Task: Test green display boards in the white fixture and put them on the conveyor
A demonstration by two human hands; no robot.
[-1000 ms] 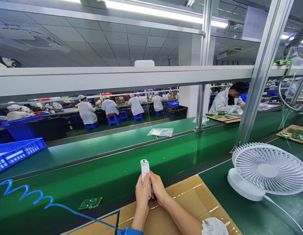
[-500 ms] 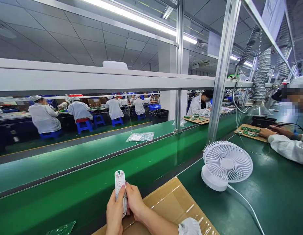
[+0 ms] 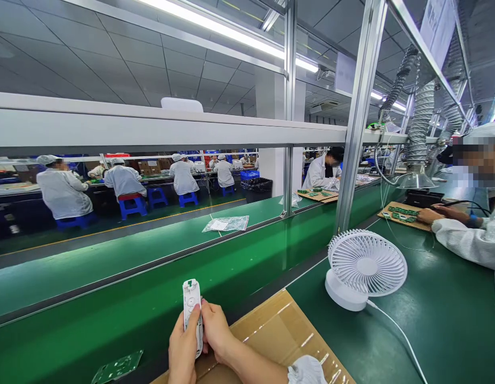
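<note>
A long white plastic shell (image 3: 191, 301), hollow side showing, stands nearly upright over the lower middle of the view. My left hand (image 3: 183, 341) is closed round its lower part, with the thumb on the inner face. My right hand (image 3: 215, 326) is closed against the shell's right edge, its fingertips partly hidden behind it. Below my hands lies a brown cardboard sheet (image 3: 271, 336) with shiny tape strips. At the lower left a green circuit board (image 3: 118, 367) lies on the green surface.
A white fan (image 3: 366, 265) with a cable stands on the green bench at right. Beyond it a person's hands (image 3: 431, 214) are at a cardboard sheet holding circuit boards. A clear plastic bag (image 3: 227, 223) lies past the green ledge. Metal posts (image 3: 357, 117) rise ahead.
The view has shifted slightly. The green circuit board at lower left has come further into view and lies more to the right. Both hands keep their hold on the white shell.
</note>
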